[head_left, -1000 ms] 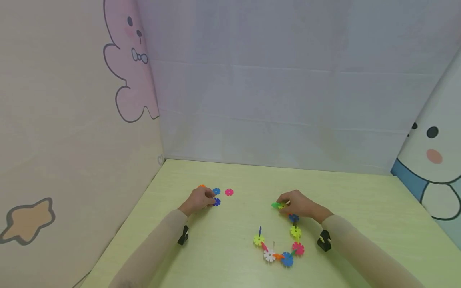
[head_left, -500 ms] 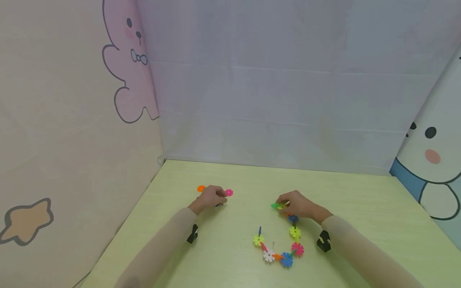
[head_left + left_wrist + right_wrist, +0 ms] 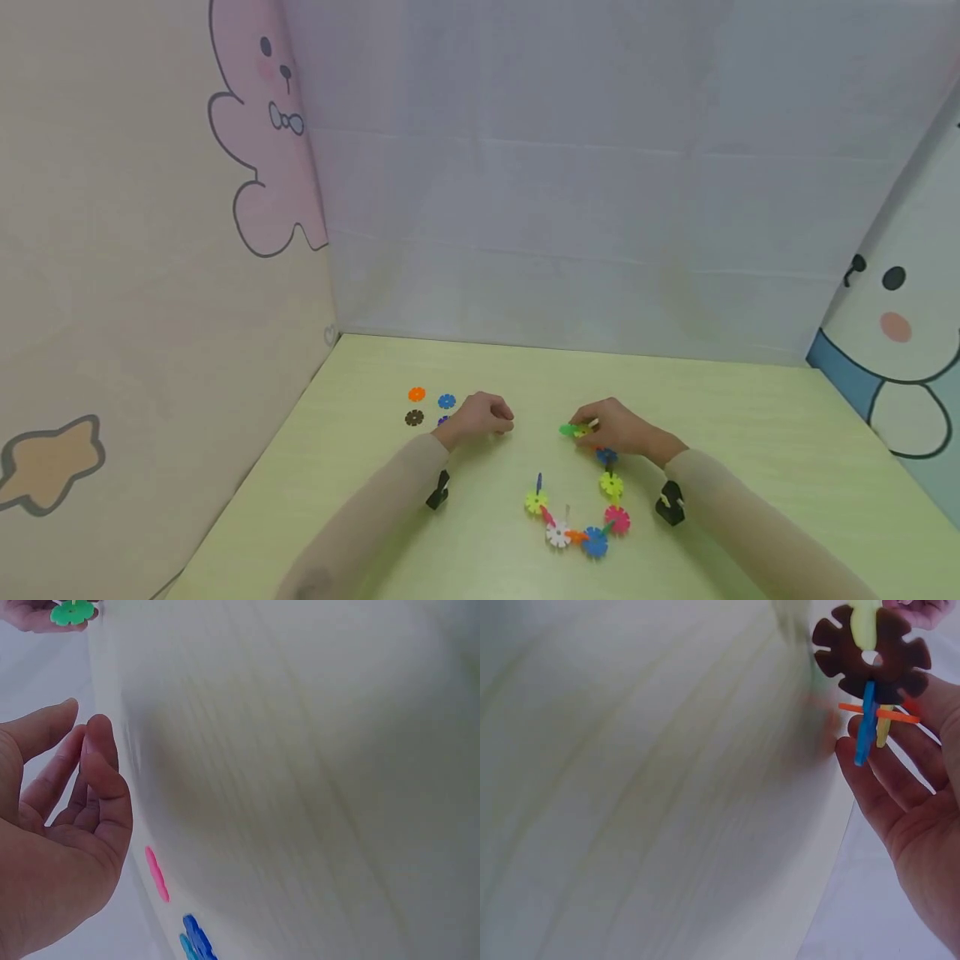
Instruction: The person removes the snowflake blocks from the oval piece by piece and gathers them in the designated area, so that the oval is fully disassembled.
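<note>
My right hand (image 3: 615,427) pinches the upper end of a curved chain of slotted flower-shaped plastic discs (image 3: 611,485), near a yellow disc (image 3: 582,431) with a green disc (image 3: 567,430) fixed on its left. Close up in the right wrist view, a brown disc (image 3: 840,661) of the chain stands in front of the fingers. Over the table, left of that chain, my left hand (image 3: 480,417) has loosely bent fingers and nothing between thumb and fingertips, as the left wrist view shows. A loose pink disc (image 3: 156,874) lies below it, hidden behind the hand in the head view.
Loose orange (image 3: 417,394), light blue (image 3: 447,402) and brown (image 3: 414,417) discs lie flat left of my left hand. A dark blue disc (image 3: 199,937) is partly covered in the head view. Cloth walls (image 3: 510,208) border the pale yellow table (image 3: 450,542).
My left hand has moved right, passing over the loose discs toward the right hand, uncovering the orange, light blue and brown ones and covering the pink one. The right hand keeps its place.
</note>
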A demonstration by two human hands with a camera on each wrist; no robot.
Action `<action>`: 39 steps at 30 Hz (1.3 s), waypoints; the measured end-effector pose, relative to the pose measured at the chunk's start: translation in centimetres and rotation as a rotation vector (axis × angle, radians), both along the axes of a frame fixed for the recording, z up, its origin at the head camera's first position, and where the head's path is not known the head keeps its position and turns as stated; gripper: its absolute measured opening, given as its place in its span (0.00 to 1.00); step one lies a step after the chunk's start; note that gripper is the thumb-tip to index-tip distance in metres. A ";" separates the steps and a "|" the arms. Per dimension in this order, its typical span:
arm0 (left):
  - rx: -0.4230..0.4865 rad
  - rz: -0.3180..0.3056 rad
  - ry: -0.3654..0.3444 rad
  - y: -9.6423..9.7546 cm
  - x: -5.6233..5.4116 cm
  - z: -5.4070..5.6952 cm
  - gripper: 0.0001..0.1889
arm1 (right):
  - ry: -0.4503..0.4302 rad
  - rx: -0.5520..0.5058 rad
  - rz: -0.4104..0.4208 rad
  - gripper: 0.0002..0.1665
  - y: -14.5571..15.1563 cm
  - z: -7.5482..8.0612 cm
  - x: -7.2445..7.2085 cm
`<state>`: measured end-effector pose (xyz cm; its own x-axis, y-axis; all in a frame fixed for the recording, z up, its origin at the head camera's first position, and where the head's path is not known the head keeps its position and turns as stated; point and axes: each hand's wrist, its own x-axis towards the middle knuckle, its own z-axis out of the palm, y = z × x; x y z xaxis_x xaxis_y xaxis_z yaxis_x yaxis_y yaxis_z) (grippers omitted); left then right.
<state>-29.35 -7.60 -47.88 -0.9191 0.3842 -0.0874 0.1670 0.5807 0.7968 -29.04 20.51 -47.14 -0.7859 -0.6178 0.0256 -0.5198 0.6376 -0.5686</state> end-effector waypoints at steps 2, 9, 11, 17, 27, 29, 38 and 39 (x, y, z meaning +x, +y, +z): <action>0.019 -0.015 -0.003 0.9 0.1 -0.2 0.05 | -0.004 0.007 -0.008 0.13 -0.1 -0.2 -0.1; -0.007 -0.014 -0.016 3.7 0.3 -0.8 0.04 | 0.007 0.016 -0.007 0.12 -0.2 0.2 -0.2; -0.005 -0.009 -0.016 4.4 0.3 -0.8 0.04 | 0.022 0.012 0.003 0.12 -0.2 0.3 -0.2; 0.034 -0.019 -0.036 6.0 0.2 -0.6 0.06 | 0.012 -0.009 0.011 0.12 -0.2 0.3 -0.4; 0.072 -0.020 -0.045 7.4 0.6 -0.3 0.05 | -0.007 -0.051 0.029 0.09 -0.5 -0.1 -0.4; 0.073 -0.020 -0.040 7.5 0.6 -0.3 0.05 | -0.005 -0.056 0.029 0.09 -0.6 -0.1 -0.3; 0.028 0.009 0.017 7.5 0.7 -0.3 0.04 | 0.015 -0.036 0.000 0.16 -0.5 -0.2 -0.1; 0.030 0.013 0.021 7.4 0.8 -0.3 0.04 | 0.018 -0.030 -0.004 0.17 -0.5 -0.2 -0.1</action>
